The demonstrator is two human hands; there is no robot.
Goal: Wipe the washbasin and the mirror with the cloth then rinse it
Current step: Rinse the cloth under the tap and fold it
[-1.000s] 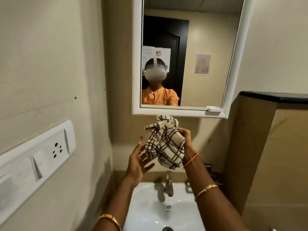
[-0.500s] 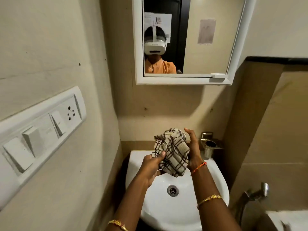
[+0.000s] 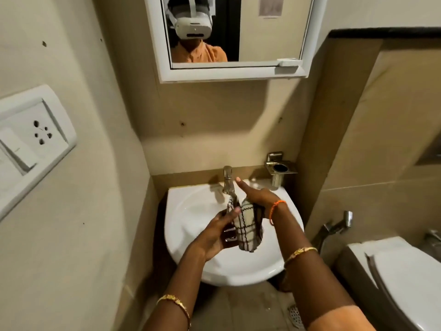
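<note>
A checked cream-and-brown cloth hangs bunched over the bowl of the white washbasin, just under the steel tap. My left hand grips the cloth's left side, thumb on top. My right hand holds the cloth's upper end under its palm, and its index finger points straight out beside the tap. The white-framed mirror hangs on the wall above; only its lower part is in view.
A white switch and socket panel sits on the left wall. A steel tumbler holder is fixed right of the tap. A hand spray and a white toilet stand to the right. A drain grate lies in the floor below.
Both hands brought the cloth down from just under the mirror to the basin below the tap. My view tilted down. My right index finger now stretches towards the tap.
</note>
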